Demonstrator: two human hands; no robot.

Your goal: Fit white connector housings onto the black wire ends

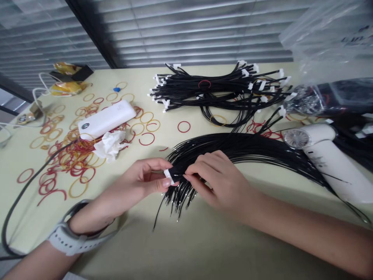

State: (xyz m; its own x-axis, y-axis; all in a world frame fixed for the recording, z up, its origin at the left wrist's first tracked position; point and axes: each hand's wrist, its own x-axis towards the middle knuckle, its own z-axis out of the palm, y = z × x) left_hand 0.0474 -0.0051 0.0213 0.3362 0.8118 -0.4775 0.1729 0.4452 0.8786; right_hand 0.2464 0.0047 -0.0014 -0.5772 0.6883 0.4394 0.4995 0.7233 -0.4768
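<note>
The white connector (pixel 168 177) was held in the grip of the left hand (pixel 144 179), while black wires (pixel 177 172) running rightward from it were pinched by the right hand (pixel 220 179).

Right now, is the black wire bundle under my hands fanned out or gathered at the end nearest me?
Fanned out: beneath your left hand and right hand, the shiny-tipped ends of the black wire bundle splay apart unevenly.
</note>
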